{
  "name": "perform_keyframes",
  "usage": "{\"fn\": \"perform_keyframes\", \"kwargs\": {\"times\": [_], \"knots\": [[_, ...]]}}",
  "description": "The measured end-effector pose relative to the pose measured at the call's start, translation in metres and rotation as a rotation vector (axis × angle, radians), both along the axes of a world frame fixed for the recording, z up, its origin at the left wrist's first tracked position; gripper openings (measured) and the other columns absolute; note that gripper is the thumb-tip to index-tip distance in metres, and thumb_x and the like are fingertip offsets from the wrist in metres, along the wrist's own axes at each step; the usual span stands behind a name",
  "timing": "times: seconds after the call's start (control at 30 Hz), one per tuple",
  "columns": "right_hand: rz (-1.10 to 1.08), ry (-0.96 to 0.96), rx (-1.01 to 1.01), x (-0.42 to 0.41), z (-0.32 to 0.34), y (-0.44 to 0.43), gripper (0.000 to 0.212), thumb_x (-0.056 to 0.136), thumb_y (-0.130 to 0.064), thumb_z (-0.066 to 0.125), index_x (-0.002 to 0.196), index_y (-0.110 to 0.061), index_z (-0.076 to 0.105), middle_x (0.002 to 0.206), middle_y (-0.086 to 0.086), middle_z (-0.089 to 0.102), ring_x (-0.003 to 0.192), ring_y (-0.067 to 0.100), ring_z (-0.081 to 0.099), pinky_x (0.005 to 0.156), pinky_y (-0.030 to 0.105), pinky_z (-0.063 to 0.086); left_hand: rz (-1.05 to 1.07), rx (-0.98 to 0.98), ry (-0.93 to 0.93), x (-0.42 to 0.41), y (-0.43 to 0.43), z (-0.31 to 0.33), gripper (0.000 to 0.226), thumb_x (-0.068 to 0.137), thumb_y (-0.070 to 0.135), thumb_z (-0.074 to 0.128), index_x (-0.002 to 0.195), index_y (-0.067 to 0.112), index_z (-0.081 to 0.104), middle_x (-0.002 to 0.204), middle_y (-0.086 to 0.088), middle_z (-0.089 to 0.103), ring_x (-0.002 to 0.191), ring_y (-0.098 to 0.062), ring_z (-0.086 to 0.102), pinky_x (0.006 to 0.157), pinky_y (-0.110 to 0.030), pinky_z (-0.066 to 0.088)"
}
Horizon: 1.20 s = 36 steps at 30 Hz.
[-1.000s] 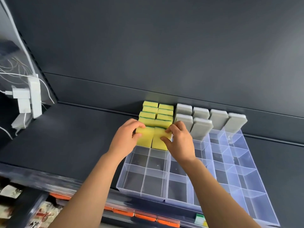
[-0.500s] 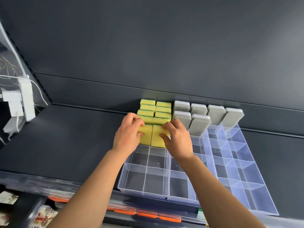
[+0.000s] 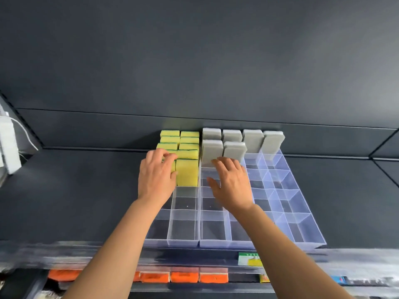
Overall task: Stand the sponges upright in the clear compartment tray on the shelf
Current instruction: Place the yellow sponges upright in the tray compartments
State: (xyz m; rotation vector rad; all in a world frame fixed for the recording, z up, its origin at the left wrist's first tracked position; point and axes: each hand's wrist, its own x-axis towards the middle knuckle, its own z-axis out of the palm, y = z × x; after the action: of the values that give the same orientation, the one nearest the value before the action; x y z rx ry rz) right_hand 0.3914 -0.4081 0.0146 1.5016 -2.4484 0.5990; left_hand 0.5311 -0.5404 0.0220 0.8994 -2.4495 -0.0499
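I count ten yellow sponges [image 3: 187, 172] upright in the two left columns of the clear tray [image 3: 300, 229] on the dark shelf [image 3: 71, 190], though my left hand [image 3: 155, 176] hides most of the nearest one, its grip closed around it. Six grey sponges [image 3: 212, 151] stand in the back rows. My right hand [image 3: 232, 186] hovers over bare compartments, fingers spread wide, holding nothing.
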Motion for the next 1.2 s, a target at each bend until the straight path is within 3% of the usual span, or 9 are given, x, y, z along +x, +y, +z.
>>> {"fn": "perform_keyframes", "kwargs": {"times": [0.23,0.47,0.87,1.2], "knots": [[-0.143,0.026,0.071,-0.043,0.003,0.094,0.046,0.089,-0.037,0.058,0.130,-0.018,0.050,0.134,0.004,0.052,0.125,0.026,0.044,0.105,0.038,0.033,-0.206,0.005,-0.077,-0.053,0.077,0.009,0.039,0.076,0.012,0.073,0.114,0.010,0.063,0.116,-0.005,0.062,0.110,-0.026,0.053,0.091,-0.039,0.044],[-0.301,0.039,0.144,-0.081,0.005,0.206,0.044,0.088,-0.038,0.057,0.127,-0.021,0.050,0.124,0.002,0.052,0.117,0.025,0.045,0.099,0.034,0.032,-0.329,0.015,-0.129,-0.103,0.166,0.001,0.042,0.082,0.015,0.068,0.123,0.011,0.058,0.125,-0.004,0.057,0.118,-0.023,0.048,0.101,-0.036,0.040],[-0.524,-0.004,0.190,-0.141,-0.010,0.392,0.040,0.088,-0.038,0.055,0.122,-0.019,0.050,0.124,0.001,0.051,0.119,0.023,0.042,0.099,0.033,0.032,-0.519,0.000,-0.157,-0.196,0.330,-0.009,0.038,0.080,0.013,0.069,0.117,0.011,0.061,0.118,-0.004,0.061,0.113,-0.024,0.051,0.092,-0.037,0.044],[-0.714,-0.074,0.169,-0.207,-0.014,0.487,0.046,0.088,-0.041,0.056,0.129,-0.022,0.047,0.131,0.000,0.050,0.124,0.023,0.040,0.101,0.036,0.033,-0.703,-0.035,-0.191,-0.300,0.410,-0.011,0.035,0.086,0.021,0.063,0.121,0.018,0.057,0.123,0.003,0.057,0.118,-0.016,0.047,0.094,-0.029,0.041]]}}
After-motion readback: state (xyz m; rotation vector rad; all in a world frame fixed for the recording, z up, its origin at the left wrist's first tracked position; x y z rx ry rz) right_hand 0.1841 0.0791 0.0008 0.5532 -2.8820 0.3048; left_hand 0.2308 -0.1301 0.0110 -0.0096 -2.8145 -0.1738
